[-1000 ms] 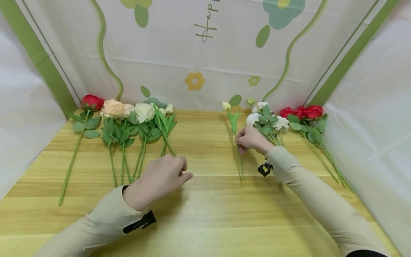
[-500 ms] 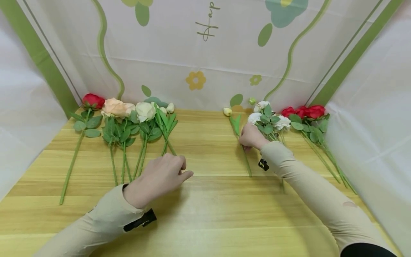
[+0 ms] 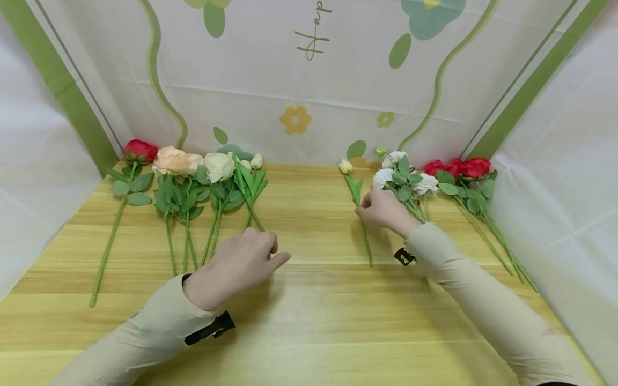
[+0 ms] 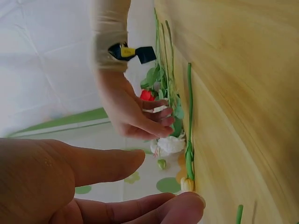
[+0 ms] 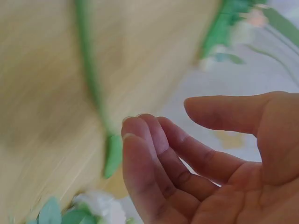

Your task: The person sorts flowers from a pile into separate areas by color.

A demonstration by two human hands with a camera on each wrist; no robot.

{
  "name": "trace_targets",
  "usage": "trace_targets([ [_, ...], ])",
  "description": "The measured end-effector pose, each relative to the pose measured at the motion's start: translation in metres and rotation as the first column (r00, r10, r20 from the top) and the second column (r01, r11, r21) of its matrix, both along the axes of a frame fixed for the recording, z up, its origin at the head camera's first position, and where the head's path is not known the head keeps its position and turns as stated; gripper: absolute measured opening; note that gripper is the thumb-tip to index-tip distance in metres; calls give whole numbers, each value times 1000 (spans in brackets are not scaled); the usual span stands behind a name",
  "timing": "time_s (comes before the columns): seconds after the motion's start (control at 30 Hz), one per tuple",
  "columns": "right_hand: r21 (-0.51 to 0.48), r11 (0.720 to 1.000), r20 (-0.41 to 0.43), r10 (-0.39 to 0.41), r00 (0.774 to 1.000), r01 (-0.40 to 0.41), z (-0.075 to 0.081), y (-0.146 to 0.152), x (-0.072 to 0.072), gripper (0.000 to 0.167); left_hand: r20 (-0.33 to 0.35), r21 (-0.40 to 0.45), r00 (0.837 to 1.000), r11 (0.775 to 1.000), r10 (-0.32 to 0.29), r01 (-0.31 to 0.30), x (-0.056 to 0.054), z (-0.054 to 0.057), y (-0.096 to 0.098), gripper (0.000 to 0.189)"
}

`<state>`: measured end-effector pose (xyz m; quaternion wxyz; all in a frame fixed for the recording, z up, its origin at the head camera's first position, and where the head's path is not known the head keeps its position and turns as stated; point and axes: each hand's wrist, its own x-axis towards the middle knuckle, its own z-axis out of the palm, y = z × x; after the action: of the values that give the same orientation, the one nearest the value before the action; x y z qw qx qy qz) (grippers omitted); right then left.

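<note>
Wood-grain worktop [image 3: 314, 321]. Lying on it, far left: red rose [image 3: 139, 151], peach rose [image 3: 172, 160], cream rose [image 3: 218, 166], bud stems [image 3: 251, 185]. Right: single bud stem [image 3: 358, 203], white spray [image 3: 404, 182], red roses [image 3: 461, 168].

- Table [image 3: 314, 321]: yellow wood grain.
- Backdrop [image 3: 289, 80]: white, green wavy lines, yellow flowers.
- Roses [image 3: 458, 167]: red.
- Bud [image 3: 345, 166]: pale yellow, green stem.
- Sleeves [image 3: 483, 300]: beige.
</note>
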<state>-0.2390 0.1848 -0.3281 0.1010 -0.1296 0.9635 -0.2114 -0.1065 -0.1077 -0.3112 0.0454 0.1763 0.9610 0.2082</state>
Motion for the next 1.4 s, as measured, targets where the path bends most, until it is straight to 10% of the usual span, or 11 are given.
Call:
trace_targets([
  [0.27,-449,891,96,-17,995,59,8,-11,43,24,73,84,995,993,73,-79,-27,13,-33,27],
  [0.43,-550,834,97,14,995,42,11,-17,59,23,99,97,986,985,133,-143,-47,11,-55,34],
  [0.97,-527,850,99,76,992,-12,11,-27,71,22,232,78,967,988,109,-130,-76,-19,-67,52],
  [1.4,-514,857,93,102,990,-40,11,-24,72,20,270,42,940,972,211,-230,-112,-28,-64,49],
])
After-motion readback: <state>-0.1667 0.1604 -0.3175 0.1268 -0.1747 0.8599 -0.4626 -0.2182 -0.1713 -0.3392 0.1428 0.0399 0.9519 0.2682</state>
